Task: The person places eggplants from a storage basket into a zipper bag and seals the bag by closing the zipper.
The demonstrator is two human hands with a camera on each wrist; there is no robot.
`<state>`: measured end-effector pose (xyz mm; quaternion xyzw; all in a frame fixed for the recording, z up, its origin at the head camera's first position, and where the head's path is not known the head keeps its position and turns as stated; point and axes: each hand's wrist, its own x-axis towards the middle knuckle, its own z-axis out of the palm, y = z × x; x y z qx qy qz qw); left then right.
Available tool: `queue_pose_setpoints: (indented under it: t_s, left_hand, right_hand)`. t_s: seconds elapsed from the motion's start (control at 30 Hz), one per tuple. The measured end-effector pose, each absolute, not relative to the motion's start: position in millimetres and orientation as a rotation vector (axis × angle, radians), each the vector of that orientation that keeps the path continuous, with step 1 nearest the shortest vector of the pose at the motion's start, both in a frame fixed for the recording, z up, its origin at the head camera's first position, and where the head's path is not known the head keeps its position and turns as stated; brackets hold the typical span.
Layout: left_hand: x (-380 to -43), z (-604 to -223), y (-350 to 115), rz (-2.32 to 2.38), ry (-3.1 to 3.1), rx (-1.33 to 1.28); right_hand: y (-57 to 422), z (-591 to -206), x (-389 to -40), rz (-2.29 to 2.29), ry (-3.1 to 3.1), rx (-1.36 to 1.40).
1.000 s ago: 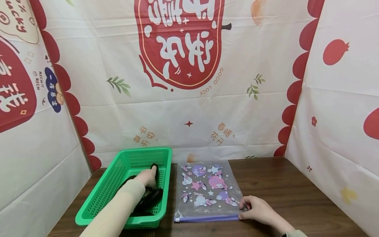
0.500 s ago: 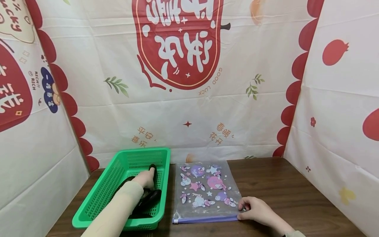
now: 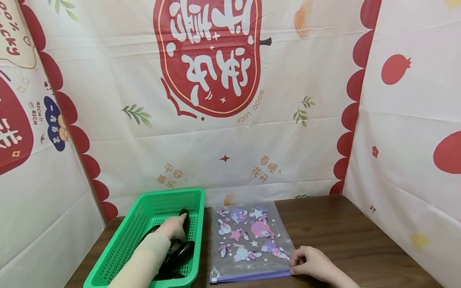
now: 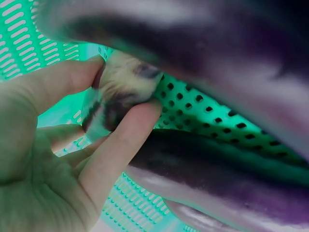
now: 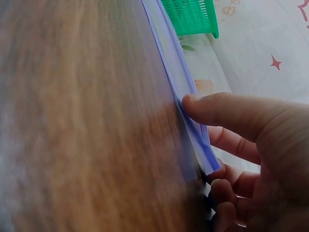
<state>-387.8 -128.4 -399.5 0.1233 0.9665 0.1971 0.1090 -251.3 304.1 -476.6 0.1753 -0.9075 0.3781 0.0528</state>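
Only the head view has shifted since half a second ago: everything on the wooden desk (image 3: 331, 228) sits slightly lower in it, the arrangement little changed. Inside the green plastic basket (image 3: 199, 244), the left hand (image 3: 173, 229) has its fingers clamped around a mottled cream-and-dark piece (image 4: 123, 82). Glossy purple eggplants (image 4: 217, 176) lie close around it; whether it belongs to one of them I cannot tell. Beside the basket lies a flat, clear zipper bag (image 3: 248, 240) printed with stars and cartoon figures; the right hand (image 3: 311, 262) pinches its near right corner at the purple zip strip (image 3: 252, 276), and a small slider (image 3: 214, 280) sits at the strip's other end.
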Motion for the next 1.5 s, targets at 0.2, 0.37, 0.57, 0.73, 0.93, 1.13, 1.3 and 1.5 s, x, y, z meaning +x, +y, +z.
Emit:
queue_pose_setpoints:
  t_s: [0.2,0.37,0.57,0.73,0.93,1.13,1.3,1.5]
  left_hand:
    - [-394,-390,-126,0.662,2.869,0.378]
    - [-397,-383,-127,0.635,2.869,0.381]
    - [-393,-381,-128,0.673,2.86,0.383]
    - [-388,-385,-130,0.705,2.841,0.364]
    - [-381,-388,-128,0.764,2.798,0.389]
    - [-377,-379,-135,0.751,2.797,0.413]
    - [-369,-371,-138,0.732,2.8,0.437]
    - [-360,-364,-141,0.738,2.778,0.433]
  right_hand:
    - [307,-468,-255,1.098,-2.761,0.537]
    - [308,-462,-258,1.085,-2.773,0.551]
    - [306,-464,-261,1.094,-2.749,0.544]
    - [306,-470,-258,1.092,-2.746,0.545]
    - [311,-475,-250,1.052,-2.765,0.504]
    - [306,-477,-251,1.123,-2.768,0.536]
    - [304,-477,-249,1.138,-2.749,0.569]
    - [303,-476,-248,1.149,-2.754,0.557]
